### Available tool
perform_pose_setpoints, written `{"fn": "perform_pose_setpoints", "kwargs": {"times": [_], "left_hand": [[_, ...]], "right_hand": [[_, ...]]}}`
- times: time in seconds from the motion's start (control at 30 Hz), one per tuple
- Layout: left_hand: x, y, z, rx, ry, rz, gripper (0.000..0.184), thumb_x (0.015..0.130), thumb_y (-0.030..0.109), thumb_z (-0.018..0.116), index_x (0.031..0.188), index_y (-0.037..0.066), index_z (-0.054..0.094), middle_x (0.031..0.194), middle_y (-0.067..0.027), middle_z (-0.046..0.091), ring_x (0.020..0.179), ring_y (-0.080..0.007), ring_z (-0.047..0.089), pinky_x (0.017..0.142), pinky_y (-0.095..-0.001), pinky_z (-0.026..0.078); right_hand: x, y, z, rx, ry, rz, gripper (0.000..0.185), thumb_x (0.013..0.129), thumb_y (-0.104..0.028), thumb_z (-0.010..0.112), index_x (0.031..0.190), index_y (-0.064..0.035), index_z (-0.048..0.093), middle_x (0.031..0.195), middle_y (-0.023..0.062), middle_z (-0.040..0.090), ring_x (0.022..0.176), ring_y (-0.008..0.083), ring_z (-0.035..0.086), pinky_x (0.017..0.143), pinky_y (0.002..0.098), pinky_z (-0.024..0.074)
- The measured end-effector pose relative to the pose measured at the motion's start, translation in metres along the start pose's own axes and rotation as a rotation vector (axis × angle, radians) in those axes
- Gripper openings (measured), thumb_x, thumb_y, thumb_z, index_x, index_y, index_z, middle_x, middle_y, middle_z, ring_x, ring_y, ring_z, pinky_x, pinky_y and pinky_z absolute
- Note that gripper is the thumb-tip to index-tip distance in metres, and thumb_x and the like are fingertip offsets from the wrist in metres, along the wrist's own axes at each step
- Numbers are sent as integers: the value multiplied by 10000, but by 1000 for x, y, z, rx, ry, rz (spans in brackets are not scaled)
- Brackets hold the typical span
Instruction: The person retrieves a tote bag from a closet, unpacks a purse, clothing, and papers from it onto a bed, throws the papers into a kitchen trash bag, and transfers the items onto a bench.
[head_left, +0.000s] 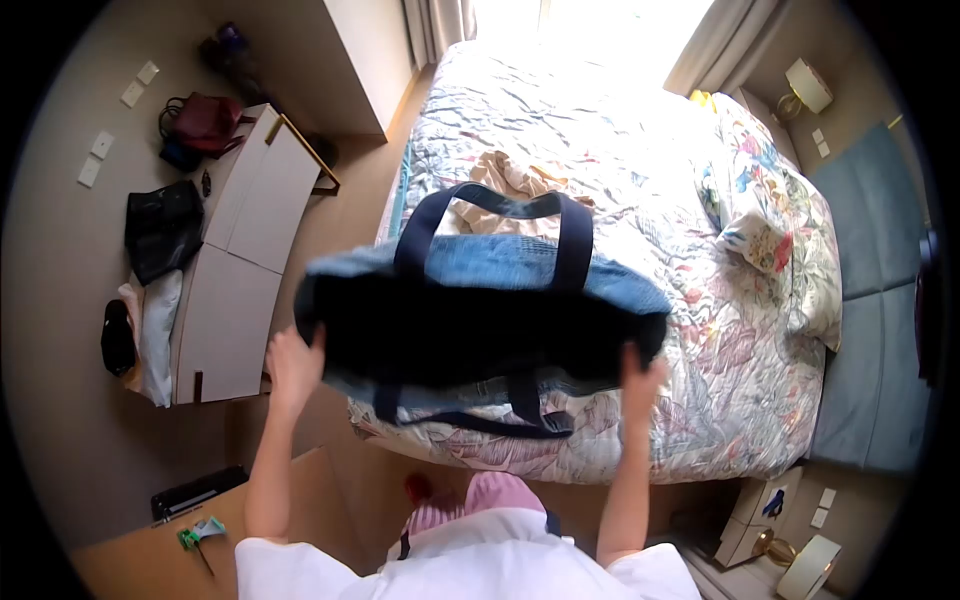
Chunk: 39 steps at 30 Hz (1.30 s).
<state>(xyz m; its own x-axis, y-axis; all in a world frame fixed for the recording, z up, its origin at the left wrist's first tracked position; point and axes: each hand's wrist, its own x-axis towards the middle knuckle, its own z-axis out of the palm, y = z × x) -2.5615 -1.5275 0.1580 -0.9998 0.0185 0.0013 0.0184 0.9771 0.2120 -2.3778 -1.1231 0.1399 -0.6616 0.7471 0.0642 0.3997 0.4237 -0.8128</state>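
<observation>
A large denim tote bag (490,260) with dark navy straps hangs in front of me, its mouth spread wide and its inside black. At its left end, my left hand (296,366) grips the rim, thumb on the inner side. The opposite end is held by my right hand (641,372), fingers partly over the edge and slightly blurred. One strap loop stands up at the far side; the other droops at the near side. Behind the bag, a crumpled beige cloth (510,178) lies on the bed.
The bed (740,400) has a floral quilt, with flowered pillows (765,240) at the right. Along the left wall stands a pale cabinet (235,260) carrying a dark red bag (205,125) and a black bag (163,230). A lamp (808,568) is at lower right.
</observation>
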Motion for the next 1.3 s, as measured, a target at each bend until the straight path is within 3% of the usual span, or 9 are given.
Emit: {"fn": "perform_pose_setpoints", "kwargs": {"times": [0.1,0.17,0.43,0.6,0.73,0.87,0.97,1.17,1.3], "left_hand": [[-12,-29,-7,-120,-383,-252,491,847,372,570,859,-115,631,837,-323,621,876,-436,614,788,-479,471],[-19,-41,4,-135,-216,-338,486,844,371,569,854,-111,637,817,-313,625,849,-439,618,776,-475,477],[-94,-117,61,-279,-326,-518,323,777,241,613,890,-57,663,877,-269,656,797,-329,673,744,-388,525],[-138,-83,95,-271,-313,-41,455,674,165,676,1113,80,593,949,-219,656,870,-352,652,778,-439,524],[-140,-40,91,154,-364,-4,592,619,476,774,1012,59,625,950,-194,660,890,-366,645,778,-470,515],[-141,-68,66,-219,-62,-39,143,718,150,611,747,23,671,819,-217,642,764,-405,628,712,-454,507],[-158,-71,20,-159,71,80,152,716,52,584,844,29,663,758,-205,633,750,-398,620,684,-463,493],[-162,-80,-31,-113,-105,309,467,723,9,562,1129,226,643,746,-190,631,710,-364,617,657,-451,501],[-221,-118,0,80,-270,471,538,708,49,585,1153,348,635,695,-107,642,654,-258,642,612,-371,511]], "right_hand": [[5,38,22,-115,-40,-318,211,778,-129,605,736,77,595,593,236,560,627,395,599,618,440,454],[36,-18,-21,215,-269,142,166,737,-95,580,765,64,618,593,220,585,570,357,608,570,404,474],[75,85,26,-63,-360,-106,217,706,-136,588,633,60,645,536,139,624,433,189,618,442,298,491],[64,95,60,-877,-530,-258,636,551,-69,766,1146,-132,551,973,111,641,954,287,619,753,429,508],[28,92,69,-803,-627,-599,395,596,-58,714,975,-102,609,927,123,646,898,306,627,745,433,507],[65,79,37,-504,-358,-607,244,667,-84,563,862,-85,710,686,155,650,632,316,640,588,395,503],[78,22,-4,-198,-615,-273,390,682,-39,648,1053,-143,710,547,-13,532,458,47,409,438,229,327],[93,6,-10,-405,-826,-342,331,669,-10,640,953,-152,733,497,115,523,439,141,457,468,319,411],[50,29,-8,-544,-953,-791,408,676,4,605,951,-267,737,741,108,659,564,240,576,548,372,451]]}}
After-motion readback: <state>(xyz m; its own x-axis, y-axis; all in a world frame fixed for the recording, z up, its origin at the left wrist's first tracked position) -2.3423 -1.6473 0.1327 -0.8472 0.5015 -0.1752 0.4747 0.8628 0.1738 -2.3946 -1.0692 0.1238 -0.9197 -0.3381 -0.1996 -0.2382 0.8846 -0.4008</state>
